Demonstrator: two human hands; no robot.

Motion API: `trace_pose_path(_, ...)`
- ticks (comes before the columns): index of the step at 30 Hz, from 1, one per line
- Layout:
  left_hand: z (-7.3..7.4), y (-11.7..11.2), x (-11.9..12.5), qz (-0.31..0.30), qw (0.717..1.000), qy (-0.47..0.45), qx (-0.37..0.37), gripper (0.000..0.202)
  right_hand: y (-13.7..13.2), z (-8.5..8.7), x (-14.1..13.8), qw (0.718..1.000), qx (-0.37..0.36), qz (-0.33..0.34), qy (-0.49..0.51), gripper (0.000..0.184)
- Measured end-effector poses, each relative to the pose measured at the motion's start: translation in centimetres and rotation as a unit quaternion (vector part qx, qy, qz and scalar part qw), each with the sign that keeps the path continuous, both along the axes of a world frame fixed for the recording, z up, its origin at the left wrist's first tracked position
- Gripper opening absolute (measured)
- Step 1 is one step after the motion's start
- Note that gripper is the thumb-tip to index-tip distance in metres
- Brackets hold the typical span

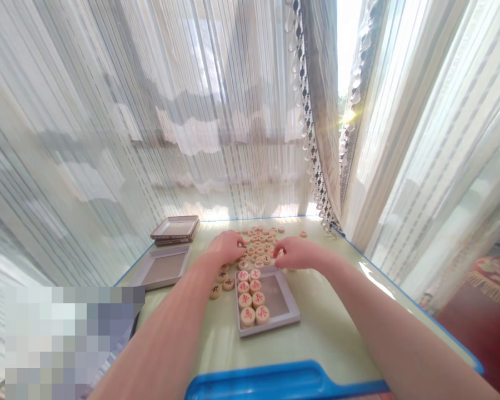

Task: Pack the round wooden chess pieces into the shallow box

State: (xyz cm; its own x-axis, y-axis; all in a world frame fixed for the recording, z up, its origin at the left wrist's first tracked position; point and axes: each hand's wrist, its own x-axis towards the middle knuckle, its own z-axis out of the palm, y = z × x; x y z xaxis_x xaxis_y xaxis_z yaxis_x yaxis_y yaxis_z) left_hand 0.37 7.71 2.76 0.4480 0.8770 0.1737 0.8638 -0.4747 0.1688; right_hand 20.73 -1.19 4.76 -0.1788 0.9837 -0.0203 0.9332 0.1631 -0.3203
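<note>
Round wooden Chinese chess pieces (255, 250) lie loosely spread on the pale green tabletop, several with dark characters. My left hand (228, 246) reaches in at their left side, fingers bent and a little apart, close to the pieces. From the right, my right hand (294, 253) curves over the pile's edge with thumb and forefinger apart; a piece seems to lie near them. Just below both hands sits a shallow grey box tray (289, 303). Two columns of red-character pieces (258, 300) stand face up in its left half, and its right half shows bare bottom.
Another open box tray (183, 264) lies at the left, with stacked box parts (175, 228) behind it. The table (316, 344) has a raised blue edge (258, 380). Sheer curtains (216, 139) hang along the far side. A dark red covered seat (475, 316) stands at right.
</note>
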Motion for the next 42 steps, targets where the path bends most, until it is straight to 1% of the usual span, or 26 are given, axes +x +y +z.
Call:
trace_pose_path(2,-0.3,0.3,-0.1,-0.013,1.0,-0.005,0.022,0.027,-0.6,0.0,-0.4,0.999,-0.013,0.033,-0.015,0.024)
trace_pose_path(3,-0.4,0.4,-0.1,-0.016,0.999,-0.01,0.03,0.028,-0.7,-0.1,-0.5,0.999,-0.007,0.038,-0.029,0.022)
trace_pose_path(7,-0.9,0.6,-0.1,-0.004,0.999,-0.036,0.034,0.029,-0.4,-0.6,-1.2,0.997,0.03,0.032,-0.067,0.017)
trace_pose_path(10,-0.9,0.6,-0.1,0.014,0.998,-0.053,0.038,0.028,-0.1,-0.9,-1.5,0.996,0.049,0.032,-0.074,0.018)
trace_pose_path(14,-1.0,0.5,0.2,-0.004,0.993,-0.113,0.036,0.023,0.0,-1.1,-1.9,0.994,0.07,0.016,-0.077,0.02)
trace_pose_path(16,-0.9,0.4,0.5,-0.015,0.985,-0.169,0.014,0.026,0.1,-1.3,-2.2,0.994,0.08,0.008,-0.075,0.02)
trace_pose_path(18,-0.8,0.2,1.0,-0.02,0.972,-0.233,-0.032,0.031,0.2,-1.4,-2.3,0.994,0.088,0.006,-0.071,0.021)
trace_pose_path(22,0.0,-0.9,2.0,-0.046,0.929,-0.332,-0.158,0.035,0.5,-1.5,-2.3,0.993,0.094,0.003,-0.074,0.022)
trace_pose_path(24,0.6,-1.4,2.3,-0.043,0.913,-0.361,-0.184,0.034,0.6,-1.5,-2.1,0.993,0.091,-0.006,-0.079,0.023)
trace_pose_path(27,1.2,-1.9,2.4,-0.016,0.9,-0.381,-0.208,0.033,0.7,-1.6,-1.8,0.994,0.079,-0.007,-0.075,0.021)
trace_pose_path(29,1.4,-2.0,2.3,-0.01,0.895,-0.386,-0.224,0.033,0.7,-1.5,-1.6,0.995,0.082,-0.006,-0.058,0.02)
trace_pose_path(31,1.4,-1.9,2.1,-0.01,0.891,-0.388,-0.235,0.033,0.5,-1.4,-1.3,0.994,0.105,-0.015,-0.027,0.022)
trace_pose_path(34,1.3,-2.0,2.0,-0.023,0.886,-0.391,-0.248,0.031,0.3,-1.2,-1.1,0.985,0.166,-0.036,0.025,0.034)
trace_pose_path(35,1.3,-2.1,2.0,-0.028,0.883,-0.394,-0.253,0.031,0.2,-1.1,-1.1,0.982,0.181,-0.034,0.036,0.037)
trace_pose_path(37,1.4,-2.3,2.0,-0.037,0.878,-0.401,-0.26,0.031,0.1,-1.0,-1.2,0.979,0.198,-0.01,0.047,0.042)
trace_pose_path(39,1.5,-2.5,2.0,-0.043,0.875,-0.403,-0.266,0.031,0.0,-0.9,-1.4,0.978,0.204,0.018,0.042,0.039)
trace_pose_path(42,1.6,-2.7,2.0,-0.055,0.873,-0.399,-0.275,0.029,-0.1,-0.9,-1.7,0.977,0.209,0.024,0.033,0.034)
